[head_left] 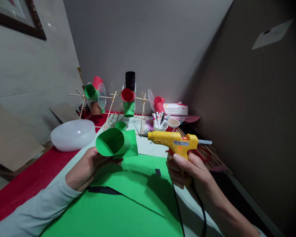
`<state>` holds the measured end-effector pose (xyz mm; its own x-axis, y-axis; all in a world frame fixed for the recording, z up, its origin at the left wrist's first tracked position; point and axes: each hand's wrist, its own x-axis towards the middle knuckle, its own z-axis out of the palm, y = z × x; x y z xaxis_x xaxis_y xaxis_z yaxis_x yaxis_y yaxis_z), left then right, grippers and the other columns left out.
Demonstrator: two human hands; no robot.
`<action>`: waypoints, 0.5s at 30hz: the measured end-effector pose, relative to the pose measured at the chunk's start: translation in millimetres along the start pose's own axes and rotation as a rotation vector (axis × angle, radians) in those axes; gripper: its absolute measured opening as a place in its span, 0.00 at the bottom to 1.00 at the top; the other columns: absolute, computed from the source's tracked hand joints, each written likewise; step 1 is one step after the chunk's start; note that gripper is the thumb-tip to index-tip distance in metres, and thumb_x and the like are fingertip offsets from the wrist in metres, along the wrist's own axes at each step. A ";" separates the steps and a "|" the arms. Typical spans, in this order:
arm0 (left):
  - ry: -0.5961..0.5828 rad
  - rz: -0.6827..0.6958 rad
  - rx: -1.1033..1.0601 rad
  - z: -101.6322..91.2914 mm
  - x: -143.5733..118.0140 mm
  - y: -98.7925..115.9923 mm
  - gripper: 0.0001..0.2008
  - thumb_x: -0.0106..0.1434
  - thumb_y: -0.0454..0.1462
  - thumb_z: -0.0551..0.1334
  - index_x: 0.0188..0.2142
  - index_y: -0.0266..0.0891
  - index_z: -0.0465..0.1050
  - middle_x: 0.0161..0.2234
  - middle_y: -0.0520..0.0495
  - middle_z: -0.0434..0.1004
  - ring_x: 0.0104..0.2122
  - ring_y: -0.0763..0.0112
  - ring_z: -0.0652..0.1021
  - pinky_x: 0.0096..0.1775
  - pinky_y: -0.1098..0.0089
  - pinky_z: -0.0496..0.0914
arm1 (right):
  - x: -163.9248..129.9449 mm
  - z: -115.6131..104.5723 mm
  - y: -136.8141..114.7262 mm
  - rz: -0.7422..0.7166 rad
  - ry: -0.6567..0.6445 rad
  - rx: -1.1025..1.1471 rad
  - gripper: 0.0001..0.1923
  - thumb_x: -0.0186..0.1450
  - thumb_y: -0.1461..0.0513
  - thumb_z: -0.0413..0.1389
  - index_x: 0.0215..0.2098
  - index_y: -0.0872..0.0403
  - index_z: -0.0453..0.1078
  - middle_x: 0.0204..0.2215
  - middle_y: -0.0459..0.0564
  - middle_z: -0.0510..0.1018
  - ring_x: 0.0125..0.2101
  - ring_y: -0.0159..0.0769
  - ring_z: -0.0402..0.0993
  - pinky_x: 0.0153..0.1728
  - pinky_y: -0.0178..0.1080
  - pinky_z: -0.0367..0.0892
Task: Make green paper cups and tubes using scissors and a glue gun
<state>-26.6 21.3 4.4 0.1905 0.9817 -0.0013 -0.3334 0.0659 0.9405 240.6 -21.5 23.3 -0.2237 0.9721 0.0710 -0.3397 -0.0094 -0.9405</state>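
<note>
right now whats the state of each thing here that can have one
left hand: closed on the green paper cone
green paper cone: rolled, open mouth toward the camera
right hand: gripping the glue gun's handle
glue gun: red light on, nozzle pointing left at the cone, glue stick loaded
white bowl: upside down
marker cup: upright, full of markers

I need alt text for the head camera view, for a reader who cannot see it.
The left hand holds a rolled green paper cone, and the right hand grips a yellow glue gun pointed toward it, above green paper sheets. Behind stand a stick frame with paper cups, a white bowl and markers.
</note>
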 end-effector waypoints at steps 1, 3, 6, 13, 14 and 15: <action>0.000 0.033 0.013 -0.8 -1.1 -0.1 0.09 0.59 0.39 0.71 0.38 0.38 0.84 0.34 0.48 0.86 0.33 0.63 0.82 0.39 0.68 0.79 | 0.2 0.3 -0.3 0.003 -0.008 0.019 0.15 0.66 0.55 0.60 0.30 0.52 0.60 0.22 0.37 0.54 0.20 0.25 0.47 0.18 0.29 0.50; 0.007 0.092 0.030 -3.6 -3.6 -1.2 0.11 0.58 0.41 0.72 0.39 0.40 0.84 0.34 0.48 0.86 0.33 0.62 0.82 0.39 0.67 0.79 | -0.1 0.3 0.0 0.007 -0.024 0.030 0.16 0.66 0.54 0.61 0.29 0.52 0.59 0.22 0.37 0.55 0.20 0.24 0.47 0.18 0.29 0.50; 0.052 0.125 0.052 -8.5 -7.8 -3.7 0.16 0.54 0.45 0.74 0.40 0.41 0.84 0.35 0.48 0.86 0.33 0.61 0.82 0.41 0.66 0.79 | -2.2 -1.4 3.1 -0.001 -0.048 -0.039 0.18 0.67 0.52 0.59 0.28 0.52 0.59 0.22 0.39 0.57 0.20 0.26 0.49 0.19 0.31 0.51; 0.073 0.229 0.075 -7.7 -16.4 -7.4 0.33 0.41 0.59 0.74 0.42 0.41 0.83 0.39 0.42 0.86 0.39 0.52 0.82 0.46 0.61 0.77 | -16.2 1.0 2.2 -0.042 0.135 -0.491 0.24 0.67 0.45 0.56 0.23 0.52 0.63 0.21 0.45 0.65 0.22 0.32 0.59 0.23 0.36 0.59; 0.062 0.243 0.093 -6.6 -16.7 -7.3 0.33 0.42 0.60 0.73 0.40 0.41 0.84 0.38 0.41 0.85 0.40 0.49 0.82 0.47 0.59 0.76 | -18.1 2.7 0.6 -0.061 0.163 -0.546 0.24 0.67 0.45 0.55 0.22 0.52 0.64 0.22 0.45 0.66 0.23 0.33 0.60 0.24 0.37 0.61; 0.041 0.257 0.112 -5.4 -16.9 -6.8 0.32 0.42 0.61 0.73 0.39 0.41 0.84 0.38 0.41 0.85 0.42 0.46 0.81 0.49 0.58 0.75 | -19.6 4.3 -0.8 -0.087 0.185 -0.591 0.24 0.67 0.44 0.55 0.22 0.52 0.64 0.22 0.46 0.67 0.23 0.34 0.61 0.24 0.37 0.61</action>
<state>-32.5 5.3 -3.8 0.0748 0.9701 0.2308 -0.2614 -0.2043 0.9434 241.3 -41.5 24.0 -0.0376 0.9885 0.1463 0.2250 0.1510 -0.9626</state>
